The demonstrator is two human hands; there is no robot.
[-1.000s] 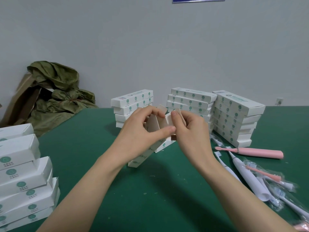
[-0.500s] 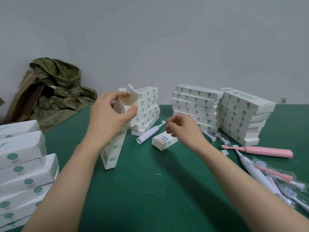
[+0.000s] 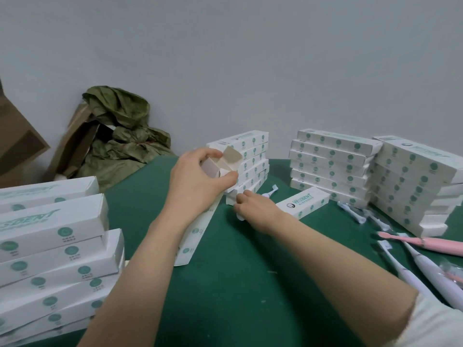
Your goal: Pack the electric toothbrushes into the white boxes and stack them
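Note:
My left hand (image 3: 198,181) grips the open top end of a long white box (image 3: 194,236), which stands tilted on the green table with its flaps spread. My right hand (image 3: 253,205) lies on a white electric toothbrush (image 3: 269,192) next to the middle stack, fingers curled over its handle; only the brush head and the handle's butt show. A small white box (image 3: 304,201) lies just right of that hand. More toothbrushes, white (image 3: 431,269) and pink (image 3: 436,244), lie at the right.
Stacks of white boxes stand at the left front (image 3: 55,254), middle back (image 3: 250,161), right back (image 3: 333,166) and far right (image 3: 416,181). Loose brush heads (image 3: 350,212) lie near the right stacks. An olive cloth (image 3: 122,136) and brown cardboard (image 3: 17,144) sit at the back left.
My right hand has left the small white box and moved left and down onto the white toothbrush. My left hand still holds the open box upright; the view has shifted left.

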